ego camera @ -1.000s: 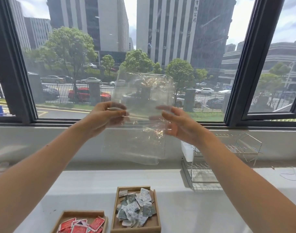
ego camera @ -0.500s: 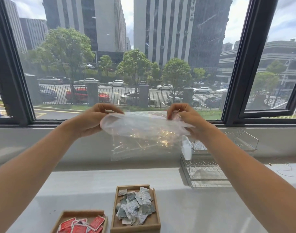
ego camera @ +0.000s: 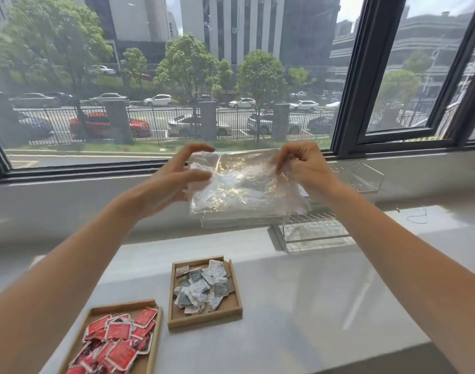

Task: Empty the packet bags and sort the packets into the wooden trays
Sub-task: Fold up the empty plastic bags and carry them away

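A clear plastic bag, crumpled and with nothing visible inside, is held up in front of the window between both hands. My right hand pinches its upper right edge with closed fingers. My left hand grips the bag's left side, thumb pressed on it and forefinger lifted. Below on the counter, a wooden tray holds several white and grey-green packets. A second wooden tray at the lower left holds several red packets.
A white wire dish rack stands on the grey counter under the window sill, just behind and below the bag. A thin blue string lies at the far right. The black window frame rises behind the hands.
The bag came down from a raised, spread-out hold and is folded over and bunched between the hands. Both hands dropped lower and the view tilted down toward the counter.
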Demonstrator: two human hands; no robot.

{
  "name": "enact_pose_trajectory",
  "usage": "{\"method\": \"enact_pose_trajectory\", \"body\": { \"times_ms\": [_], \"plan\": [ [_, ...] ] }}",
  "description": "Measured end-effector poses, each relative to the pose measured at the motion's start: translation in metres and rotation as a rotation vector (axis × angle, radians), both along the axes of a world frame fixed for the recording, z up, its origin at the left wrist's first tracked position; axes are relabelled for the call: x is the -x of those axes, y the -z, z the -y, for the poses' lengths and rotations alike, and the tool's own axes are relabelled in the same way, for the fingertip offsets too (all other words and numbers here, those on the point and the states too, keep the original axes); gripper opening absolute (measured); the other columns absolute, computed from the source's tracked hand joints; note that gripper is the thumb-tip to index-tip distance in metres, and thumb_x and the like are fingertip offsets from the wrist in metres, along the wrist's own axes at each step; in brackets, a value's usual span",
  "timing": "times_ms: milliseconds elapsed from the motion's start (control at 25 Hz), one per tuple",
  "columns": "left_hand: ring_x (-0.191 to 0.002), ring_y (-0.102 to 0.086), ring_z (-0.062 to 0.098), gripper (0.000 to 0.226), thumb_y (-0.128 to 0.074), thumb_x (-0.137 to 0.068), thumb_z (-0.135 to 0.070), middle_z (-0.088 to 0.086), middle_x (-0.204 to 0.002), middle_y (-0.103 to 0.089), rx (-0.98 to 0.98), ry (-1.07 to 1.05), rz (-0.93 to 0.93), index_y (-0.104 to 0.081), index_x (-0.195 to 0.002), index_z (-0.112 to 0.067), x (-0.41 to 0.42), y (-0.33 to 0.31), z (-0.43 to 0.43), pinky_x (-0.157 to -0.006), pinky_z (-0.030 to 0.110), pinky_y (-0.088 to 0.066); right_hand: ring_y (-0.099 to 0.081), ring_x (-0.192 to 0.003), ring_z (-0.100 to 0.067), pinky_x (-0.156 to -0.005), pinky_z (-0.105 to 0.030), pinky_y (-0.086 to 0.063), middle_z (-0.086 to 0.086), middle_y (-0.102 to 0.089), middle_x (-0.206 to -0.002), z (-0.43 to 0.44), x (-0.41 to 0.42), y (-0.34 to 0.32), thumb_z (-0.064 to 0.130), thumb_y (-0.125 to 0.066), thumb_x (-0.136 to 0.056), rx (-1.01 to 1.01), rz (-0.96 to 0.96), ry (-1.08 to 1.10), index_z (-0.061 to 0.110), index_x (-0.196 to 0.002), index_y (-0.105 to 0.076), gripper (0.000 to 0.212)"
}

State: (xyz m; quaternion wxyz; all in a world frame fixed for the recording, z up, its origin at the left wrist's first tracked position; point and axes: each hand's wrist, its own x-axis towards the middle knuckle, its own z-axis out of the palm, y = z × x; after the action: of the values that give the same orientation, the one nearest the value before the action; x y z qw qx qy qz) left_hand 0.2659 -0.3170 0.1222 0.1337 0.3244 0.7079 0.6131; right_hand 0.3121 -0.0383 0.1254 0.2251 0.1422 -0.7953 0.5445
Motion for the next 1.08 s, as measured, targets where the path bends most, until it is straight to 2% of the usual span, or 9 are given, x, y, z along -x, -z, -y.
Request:
{"method": "enact_pose_trajectory", "body": {
  "times_ms": [240,360,480,560,640,760,880,1000,1080],
  "plan": [
    [-0.079,-0.070,0.009,0.018,-0.066,-0.085,0.003,0.004,-0.105,-0.066,0.061,-0.072,-0.081,-0.066,-0.095,-0.013,-0.016,0.067,-0.080,-0.075,0.023,-0.059,-0.038,-0.054,-0.015,-0.042,-0.021,-0.033,-0.004,-0.061,-0.077,-0.054,-0.051,0.072,-0.013,-0.033,-0.089,0.417,0.301,0.141,0.011,-0.087,-0.066,0.041],
    [-0.084,-0.071,0.014,0.025,-0.061,-0.090,0.005,0.001,-0.109,-0.069,0.119,-0.038,-0.040,-0.068,-0.103,-0.015,-0.026,0.104,-0.127,-0.077,0.024,-0.059,-0.049,-0.063,-0.016,-0.053,-0.023,-0.048,-0.004,-0.054,-0.089,-0.086,-0.092,0.107,0.019,-0.037,-0.100,0.665,0.417,0.139,0.022,-0.115,-0.064,0.031],
    [-0.090,-0.072,0.012,0.041,-0.064,-0.086,0.011,-0.001,-0.117,-0.067,0.211,0.047,-0.022,-0.066,-0.116,-0.017,-0.044,0.147,-0.178,-0.077,0.020,-0.056,-0.057,-0.109,-0.025,-0.075,-0.031,-0.053,0.004,-0.040,-0.147,-0.122,-0.146,0.149,0.059,-0.049,-0.092,0.514,0.519,0.195,0.055,-0.136,-0.042,0.045],
    [-0.094,-0.071,0.012,0.056,-0.064,-0.081,0.017,-0.002,-0.120,-0.063,0.260,0.152,0.019,-0.062,-0.122,-0.020,-0.061,0.174,-0.209,-0.078,0.021,-0.056,-0.038,-0.133,-0.016,-0.083,-0.029,-0.051,0.021,-0.018,-0.157,-0.140,-0.183,0.174,0.050,-0.066,-0.086,0.333,0.536,0.282,0.063,-0.142,-0.024,0.071],
    [-0.096,-0.069,0.012,0.064,-0.062,-0.079,0.020,-0.002,-0.124,-0.060,0.308,0.267,0.049,-0.059,-0.125,-0.024,-0.079,0.199,-0.238,-0.080,0.023,-0.057,-0.027,-0.136,-0.008,-0.097,-0.031,-0.042,0.029,-0.014,-0.153,-0.158,-0.217,0.199,0.030,-0.077,-0.085,0.221,0.557,0.354,0.062,-0.144,-0.020,0.088],
    [-0.094,-0.067,0.008,0.067,-0.060,-0.080,0.020,-0.003,-0.126,-0.055,0.383,0.409,0.109,-0.053,-0.133,-0.021,-0.104,0.230,-0.272,-0.078,0.022,-0.055,-0.039,-0.129,-0.001,-0.110,-0.037,-0.035,0.027,-0.030,-0.152,-0.174,-0.263,0.236,0.015,-0.075,-0.085,0.180,0.651,0.418,0.055,-0.139,-0.039,0.076],
    [-0.092,-0.068,0.011,0.069,-0.063,-0.079,0.012,0.002,-0.125,-0.055,0.440,0.542,0.143,-0.048,-0.139,-0.017,-0.126,0.259,-0.293,-0.079,0.023,-0.055,-0.053,-0.122,-0.007,-0.110,-0.043,-0.041,0.016,-0.051,-0.143,-0.175,-0.301,0.276,0.020,-0.074,-0.086,0.160,0.762,0.564,0.050,-0.127,-0.057,0.053],
    [-0.089,-0.068,0.017,0.066,-0.066,-0.080,0.008,0.012,-0.119,-0.059,0.517,0.589,0.167,-0.049,-0.138,-0.016,-0.143,0.293,-0.303,-0.078,0.029,-0.058,-0.064,-0.093,-0.030,-0.088,-0.056,-0.054,-0.020,-0.062,-0.126,-0.161,-0.334,0.317,0.020,-0.074,-0.085,0.217,0.854,0.744,0.052,-0.124,-0.058,0.053],
    [-0.089,-0.067,0.026,0.065,-0.069,-0.075,-0.008,0.008,-0.117,-0.061,0.585,0.645,0.070,-0.051,-0.136,-0.021,-0.157,0.320,-0.309,-0.080,0.037,-0.059,-0.055,-0.068,-0.021,-0.067,-0.044,-0.056,-0.021,-0.063,-0.111,-0.143,-0.356,0.344,0.015,-0.071,-0.086,0.252,0.901,0.875,0.046,-0.128,-0.059,0.053]
  ]
}}
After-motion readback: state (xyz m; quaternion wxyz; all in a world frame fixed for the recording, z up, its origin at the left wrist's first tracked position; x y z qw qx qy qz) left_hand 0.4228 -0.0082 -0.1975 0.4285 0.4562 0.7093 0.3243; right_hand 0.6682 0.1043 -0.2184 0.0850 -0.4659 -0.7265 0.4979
